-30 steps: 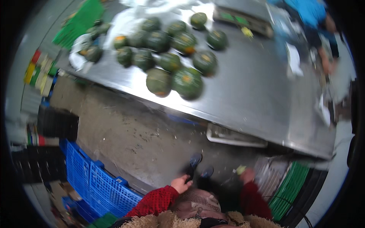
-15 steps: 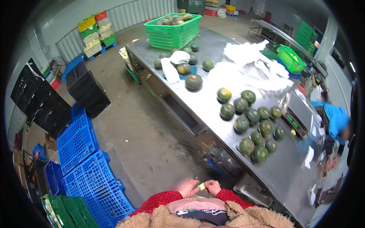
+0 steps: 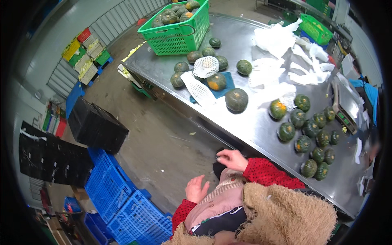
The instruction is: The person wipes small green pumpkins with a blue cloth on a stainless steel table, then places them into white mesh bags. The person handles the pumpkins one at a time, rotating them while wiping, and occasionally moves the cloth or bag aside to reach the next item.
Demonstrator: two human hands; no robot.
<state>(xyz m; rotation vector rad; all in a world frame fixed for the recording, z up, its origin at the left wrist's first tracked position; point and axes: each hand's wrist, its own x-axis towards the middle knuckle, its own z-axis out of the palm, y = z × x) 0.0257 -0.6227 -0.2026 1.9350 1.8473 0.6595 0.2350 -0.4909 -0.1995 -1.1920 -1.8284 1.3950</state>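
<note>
Both hands hang empty with fingers loosely spread, the left hand (image 3: pixel 196 188) over the floor, the right hand (image 3: pixel 232 159) near the steel tabletop (image 3: pixel 261 126) edge, nearest a dark green squash (image 3: pixel 237 100).

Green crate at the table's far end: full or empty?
Full. The green crate stands upright on the steel table, with dark green squashes heaped up to its rim.
</note>
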